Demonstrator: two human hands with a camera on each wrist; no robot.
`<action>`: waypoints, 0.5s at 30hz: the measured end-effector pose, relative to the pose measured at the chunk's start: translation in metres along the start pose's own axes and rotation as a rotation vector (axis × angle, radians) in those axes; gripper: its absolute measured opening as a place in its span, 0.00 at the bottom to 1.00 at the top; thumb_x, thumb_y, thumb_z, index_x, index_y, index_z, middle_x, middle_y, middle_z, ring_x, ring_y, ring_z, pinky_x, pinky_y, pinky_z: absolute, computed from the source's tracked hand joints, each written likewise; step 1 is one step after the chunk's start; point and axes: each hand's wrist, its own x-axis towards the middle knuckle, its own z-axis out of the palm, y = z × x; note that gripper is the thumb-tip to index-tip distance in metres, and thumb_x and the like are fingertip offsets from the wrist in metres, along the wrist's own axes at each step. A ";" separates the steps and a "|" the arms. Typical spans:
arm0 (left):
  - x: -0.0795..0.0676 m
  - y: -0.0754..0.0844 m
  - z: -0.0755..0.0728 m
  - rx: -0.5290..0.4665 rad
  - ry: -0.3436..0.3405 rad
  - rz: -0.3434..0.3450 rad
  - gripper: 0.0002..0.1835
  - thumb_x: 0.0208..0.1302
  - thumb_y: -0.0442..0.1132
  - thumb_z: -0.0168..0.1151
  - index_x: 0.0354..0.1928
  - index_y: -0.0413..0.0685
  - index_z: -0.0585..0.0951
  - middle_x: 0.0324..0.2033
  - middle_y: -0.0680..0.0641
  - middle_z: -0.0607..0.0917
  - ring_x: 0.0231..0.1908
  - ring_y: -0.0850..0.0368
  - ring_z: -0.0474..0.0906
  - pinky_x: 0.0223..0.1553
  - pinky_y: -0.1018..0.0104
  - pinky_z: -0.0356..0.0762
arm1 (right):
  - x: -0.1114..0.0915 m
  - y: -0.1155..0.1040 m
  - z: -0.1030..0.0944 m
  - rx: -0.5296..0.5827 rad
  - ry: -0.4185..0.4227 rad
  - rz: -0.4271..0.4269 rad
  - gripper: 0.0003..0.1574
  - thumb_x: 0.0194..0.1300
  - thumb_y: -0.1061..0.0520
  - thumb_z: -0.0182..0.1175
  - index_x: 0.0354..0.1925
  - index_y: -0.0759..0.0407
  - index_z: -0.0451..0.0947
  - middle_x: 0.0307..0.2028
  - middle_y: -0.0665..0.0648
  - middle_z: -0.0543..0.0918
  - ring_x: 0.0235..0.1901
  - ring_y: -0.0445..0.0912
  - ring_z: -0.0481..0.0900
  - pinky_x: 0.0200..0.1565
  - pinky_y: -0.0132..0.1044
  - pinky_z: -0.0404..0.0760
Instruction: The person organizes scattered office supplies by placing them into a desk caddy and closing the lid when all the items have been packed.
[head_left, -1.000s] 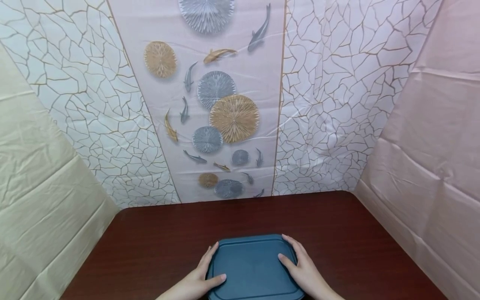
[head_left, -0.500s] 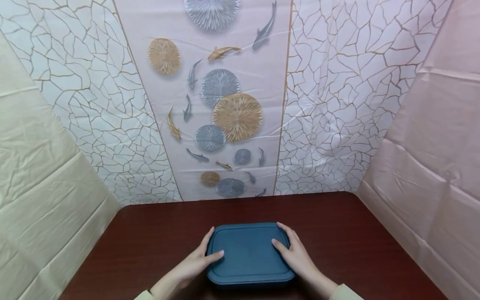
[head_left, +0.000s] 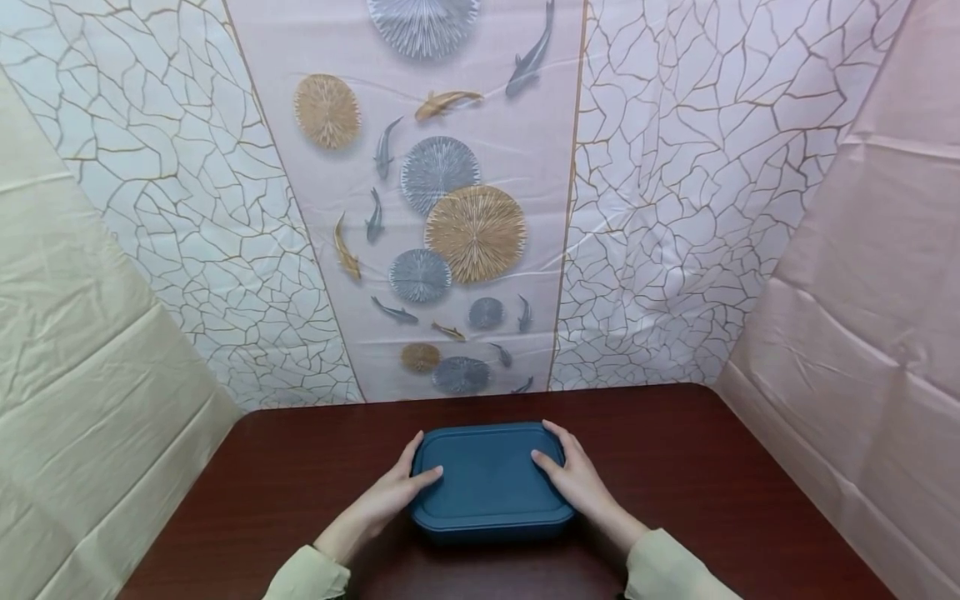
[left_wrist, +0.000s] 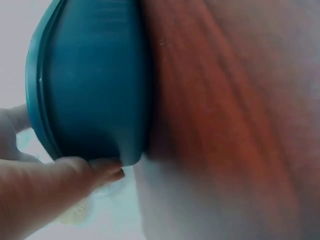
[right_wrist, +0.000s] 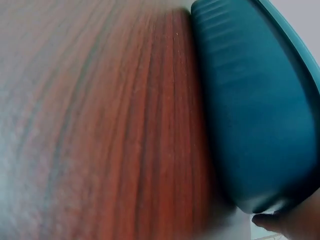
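A dark teal rectangular lidded box [head_left: 489, 473] with rounded corners is on the table near its middle. My left hand [head_left: 397, 487] grips its left side, the thumb lying over the lid's edge and the fingers along the side wall. On the opposite side my right hand [head_left: 581, 483] holds it the same way, thumb on top of the lid. In the left wrist view the box's side wall [left_wrist: 95, 85] shows below the lid rim, with fingertips at its lower corner. The right wrist view shows the box's ribbed wall [right_wrist: 255, 100] close over the wood, a fingertip at the far corner.
The dark red-brown wooden table [head_left: 300, 467] has rounded far corners. Behind it hangs a patterned cloth [head_left: 622, 250] with fish and round motifs. Plain pale cloths [head_left: 82, 333] close in the left and right sides. Light sleeves [head_left: 307, 575] cover the forearms.
Both hands have moved the box away from the body, toward the table's far edge and slightly left. Its front wall and the sleeves have come into view. The grip looks the same.
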 end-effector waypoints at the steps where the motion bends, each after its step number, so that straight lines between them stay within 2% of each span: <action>1: 0.000 0.001 -0.001 0.050 0.023 0.020 0.45 0.74 0.52 0.59 0.81 0.50 0.45 0.78 0.33 0.40 0.76 0.31 0.35 0.68 0.29 0.45 | 0.000 -0.001 0.000 -0.022 -0.001 -0.012 0.39 0.74 0.49 0.59 0.76 0.55 0.59 0.74 0.69 0.57 0.72 0.66 0.57 0.65 0.66 0.62; 5: 0.004 0.008 0.001 0.313 0.123 0.168 0.39 0.77 0.50 0.54 0.80 0.44 0.50 0.78 0.32 0.43 0.76 0.31 0.36 0.68 0.28 0.44 | 0.004 -0.006 -0.003 -0.130 0.007 -0.118 0.41 0.75 0.48 0.58 0.77 0.58 0.57 0.77 0.67 0.51 0.75 0.65 0.48 0.67 0.68 0.56; 7: 0.007 0.012 0.005 0.446 0.166 0.254 0.36 0.78 0.49 0.52 0.79 0.41 0.54 0.78 0.33 0.45 0.76 0.32 0.37 0.69 0.29 0.43 | 0.005 -0.010 -0.003 -0.195 0.009 -0.187 0.41 0.76 0.48 0.57 0.78 0.59 0.56 0.78 0.65 0.48 0.77 0.63 0.43 0.69 0.67 0.52; 9: 0.011 0.013 0.011 0.560 0.194 0.310 0.34 0.79 0.50 0.50 0.78 0.40 0.57 0.77 0.34 0.48 0.77 0.35 0.37 0.70 0.31 0.39 | 0.007 -0.014 -0.002 -0.267 0.005 -0.244 0.41 0.76 0.47 0.56 0.78 0.60 0.55 0.79 0.64 0.48 0.78 0.60 0.39 0.71 0.66 0.47; 11: 0.014 0.013 0.017 0.650 0.206 0.341 0.34 0.79 0.52 0.48 0.77 0.39 0.59 0.77 0.34 0.51 0.77 0.35 0.39 0.70 0.32 0.39 | 0.008 -0.017 0.001 -0.342 -0.005 -0.283 0.41 0.77 0.45 0.55 0.78 0.61 0.55 0.78 0.64 0.48 0.78 0.60 0.39 0.71 0.65 0.44; 15: 0.019 0.010 0.025 0.778 0.206 0.335 0.35 0.80 0.57 0.43 0.77 0.41 0.59 0.77 0.35 0.52 0.77 0.37 0.41 0.71 0.33 0.40 | 0.009 -0.023 0.008 -0.473 -0.056 -0.296 0.41 0.78 0.42 0.51 0.77 0.60 0.56 0.78 0.66 0.49 0.78 0.60 0.39 0.71 0.65 0.42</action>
